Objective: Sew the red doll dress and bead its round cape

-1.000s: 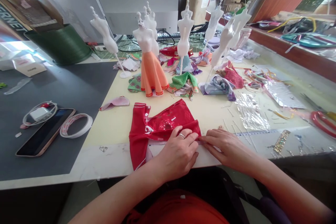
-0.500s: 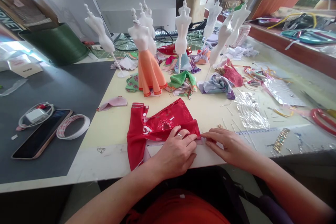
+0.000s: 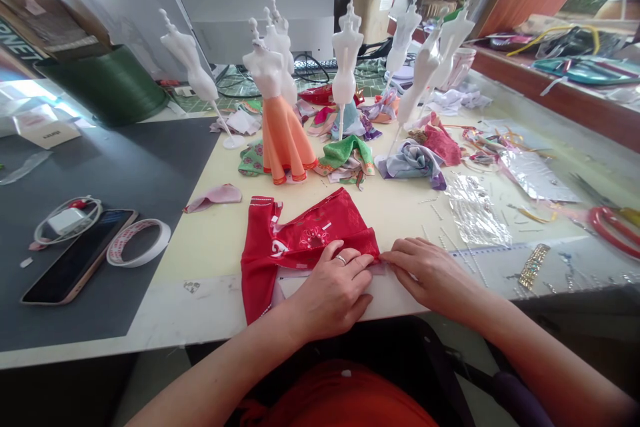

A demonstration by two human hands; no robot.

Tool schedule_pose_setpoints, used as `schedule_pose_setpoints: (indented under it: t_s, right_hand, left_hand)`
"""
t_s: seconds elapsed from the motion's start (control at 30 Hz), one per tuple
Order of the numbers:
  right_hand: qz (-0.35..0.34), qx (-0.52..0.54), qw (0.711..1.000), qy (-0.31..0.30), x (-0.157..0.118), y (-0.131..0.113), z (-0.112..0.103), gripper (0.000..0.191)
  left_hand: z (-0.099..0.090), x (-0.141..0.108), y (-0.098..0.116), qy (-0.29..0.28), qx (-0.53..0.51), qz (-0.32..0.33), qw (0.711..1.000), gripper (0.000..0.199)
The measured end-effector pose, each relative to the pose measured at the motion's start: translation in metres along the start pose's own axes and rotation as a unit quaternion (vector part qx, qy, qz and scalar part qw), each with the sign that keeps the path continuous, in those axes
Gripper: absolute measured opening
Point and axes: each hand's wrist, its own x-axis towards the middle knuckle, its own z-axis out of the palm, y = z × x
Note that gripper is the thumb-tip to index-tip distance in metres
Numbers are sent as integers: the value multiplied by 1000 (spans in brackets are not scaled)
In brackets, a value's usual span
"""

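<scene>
Left hand bent over red garment, grip unclear; right hand pinches its right corner. Garment lies on the table's near side, shiny, partly folded, pale floral motif, white-beaded trim at the left strip's ends. Farther back, orange skirt on white dress form.

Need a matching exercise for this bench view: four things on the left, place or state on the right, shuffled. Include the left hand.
1. phone
2. orange skirt
3. left hand
4. scissors

A. wearing a ring, on the red cloth
B. at the picture's right edge
C. on a white mannequin
D. on the dark mat

Pairs: 1-D, 2-C, 3-A, 4-B
</scene>
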Motion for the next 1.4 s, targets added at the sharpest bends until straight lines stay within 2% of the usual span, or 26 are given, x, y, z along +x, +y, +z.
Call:
schedule_pose_setpoints:
  t_s: [0.7,1.13,1.4]
  right_hand:
    - [6,8,1000,0,2,2,0,22]
    - [3,-2,1000,5,-1,2,1,23]
    - [-44,3,999,-1,-12,-8,2,24]
  left_hand:
    - [2,-4,-1,26,12,22,999,21]
    - [4,-4,-2,20,8,29,999,21]
    - [3,-3,-1,21,1,24,1000,23]
